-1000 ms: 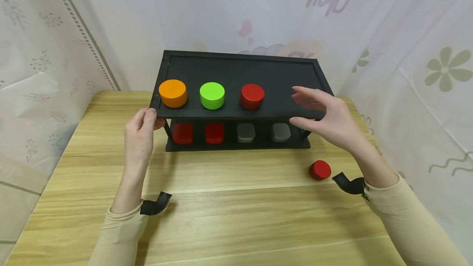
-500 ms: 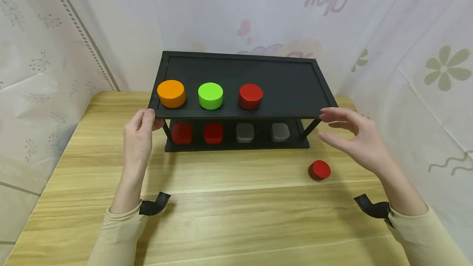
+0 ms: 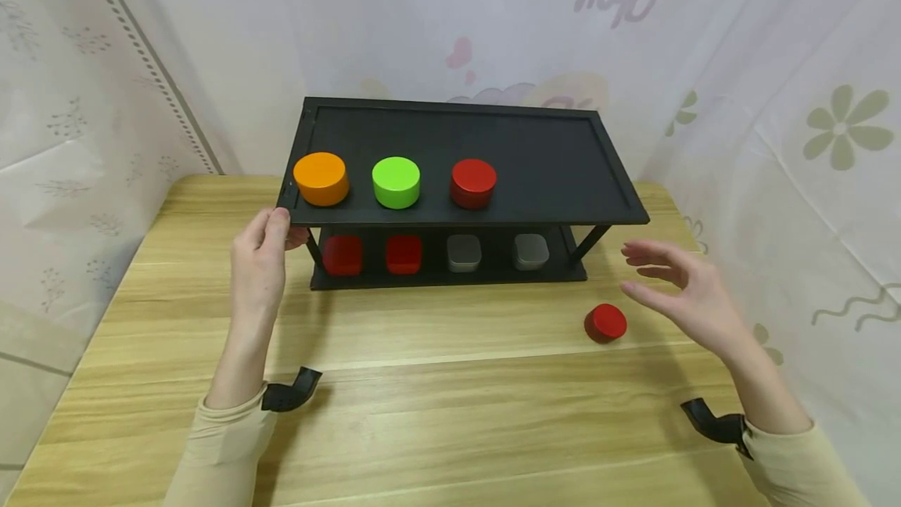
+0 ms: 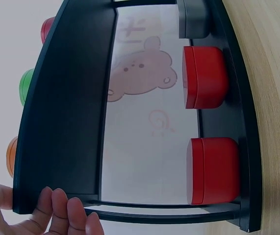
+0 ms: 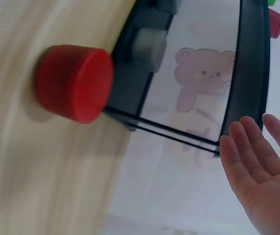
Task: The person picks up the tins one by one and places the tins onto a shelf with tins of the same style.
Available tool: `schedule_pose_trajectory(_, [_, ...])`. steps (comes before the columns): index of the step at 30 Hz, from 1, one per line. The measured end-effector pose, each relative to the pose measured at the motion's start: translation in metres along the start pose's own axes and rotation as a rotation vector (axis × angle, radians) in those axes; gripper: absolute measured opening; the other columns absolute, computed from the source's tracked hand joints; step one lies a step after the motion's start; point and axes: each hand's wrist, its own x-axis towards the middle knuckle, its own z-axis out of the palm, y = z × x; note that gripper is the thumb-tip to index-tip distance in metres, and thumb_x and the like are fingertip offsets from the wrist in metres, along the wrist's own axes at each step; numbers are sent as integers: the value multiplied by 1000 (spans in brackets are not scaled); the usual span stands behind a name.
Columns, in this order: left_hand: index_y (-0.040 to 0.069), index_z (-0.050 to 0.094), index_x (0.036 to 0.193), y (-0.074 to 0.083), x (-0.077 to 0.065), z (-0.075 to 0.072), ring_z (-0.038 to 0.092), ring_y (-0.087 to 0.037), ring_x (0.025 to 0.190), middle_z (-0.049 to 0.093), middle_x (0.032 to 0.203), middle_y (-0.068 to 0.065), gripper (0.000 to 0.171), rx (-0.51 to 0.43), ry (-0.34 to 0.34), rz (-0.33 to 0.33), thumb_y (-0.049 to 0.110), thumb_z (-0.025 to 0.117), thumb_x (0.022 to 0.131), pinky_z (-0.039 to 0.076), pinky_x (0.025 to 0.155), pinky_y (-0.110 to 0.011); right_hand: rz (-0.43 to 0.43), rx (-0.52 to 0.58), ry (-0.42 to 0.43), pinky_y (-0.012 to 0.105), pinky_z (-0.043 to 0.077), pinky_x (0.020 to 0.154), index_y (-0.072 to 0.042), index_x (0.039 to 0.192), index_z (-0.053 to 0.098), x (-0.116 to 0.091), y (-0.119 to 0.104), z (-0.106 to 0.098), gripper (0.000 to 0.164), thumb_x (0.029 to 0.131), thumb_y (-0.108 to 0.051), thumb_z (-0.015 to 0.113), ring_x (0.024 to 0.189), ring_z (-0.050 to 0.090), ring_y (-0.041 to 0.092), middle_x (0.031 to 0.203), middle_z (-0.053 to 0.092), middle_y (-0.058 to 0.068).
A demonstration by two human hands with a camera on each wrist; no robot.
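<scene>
My left hand (image 3: pixel 259 268) grips the front left corner of a black two-tier shelf (image 3: pixel 535 155), thumb on top and fingers curled beneath, as the left wrist view shows. Along the upper tier stand an orange round tin (image 3: pixel 321 180), a green round tin (image 3: pixel 396 183) and a red round tin (image 3: pixel 473 185). My right hand (image 3: pixel 693 292) hovers off the shelf's front right corner, fingers relaxed and apart from the thumb, holding nothing. Just left of it, a smaller red round tin (image 3: pixel 605 324) sits on the wooden table; it looms large in the right wrist view (image 5: pixel 73 83).
On the lower tier are two red square tins (image 3: pixel 403 255) at left and two grey square tins (image 3: pixel 464 253) at right. The wooden table (image 3: pixel 450 413) runs in front of the shelf. A pale printed curtain (image 3: pixel 422 22) hangs behind and at both sides.
My right hand has drawn back from over the shelf's right end, moving right and down towards the table. My left hand stays at the shelf corner.
</scene>
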Motion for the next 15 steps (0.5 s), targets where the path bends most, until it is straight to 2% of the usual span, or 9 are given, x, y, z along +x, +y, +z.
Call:
schedule_pose_trajectory(6, [3,61,83,0,1,-1,61,-12,75,63,75,4,37,-6,-1,-3,33,47,98,51,77,-19,81,-24,-39,9,47,89,-21,132,53,-9,34,4,58,79,-15,76,108,59,4,123,61,-2])
schedule_pose_trajectory(15, [2,61,84,-1,1,-1,61,-12,75,62,76,4,39,3,0,-4,35,46,98,51,77,-19,121,-11,-95,12,49,88,-28,132,51,-16,55,14,58,80,-21,75,110,58,8,123,59,-5])
